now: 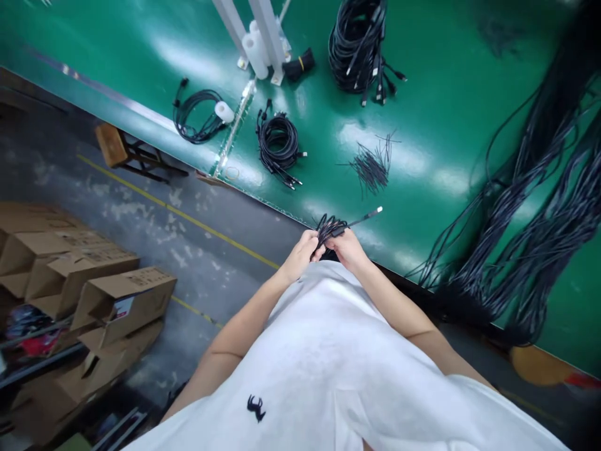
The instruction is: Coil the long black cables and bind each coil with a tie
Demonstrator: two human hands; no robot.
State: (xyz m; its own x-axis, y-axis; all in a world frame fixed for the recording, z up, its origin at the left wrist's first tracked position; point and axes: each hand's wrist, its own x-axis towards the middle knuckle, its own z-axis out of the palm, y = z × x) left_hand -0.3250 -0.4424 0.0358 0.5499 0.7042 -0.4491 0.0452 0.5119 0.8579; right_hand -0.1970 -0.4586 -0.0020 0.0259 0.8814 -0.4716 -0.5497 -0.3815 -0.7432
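At the table's near edge, a coiled black cable (332,227) is gripped between my two hands. My left hand (303,254) closes round the coil's left side. On the other side, my right hand (346,248) has its fingers closed on the cable, close to a dark block on it. One end with a pale metal connector (379,210) sticks out to the upper right over the green tabletop. My fingertips are partly hidden behind the loops. Just beyond lies a loose pile of short black ties (373,166).
Coiled cables (279,143) lie ahead on the green table (432,125), with a larger bundle (357,47) farther back. Another coil (200,116) sits left beside a white roll (224,112). Long cables (526,232) cover the right side. Cardboard boxes (126,294) and a wooden stool (113,144) stand left.
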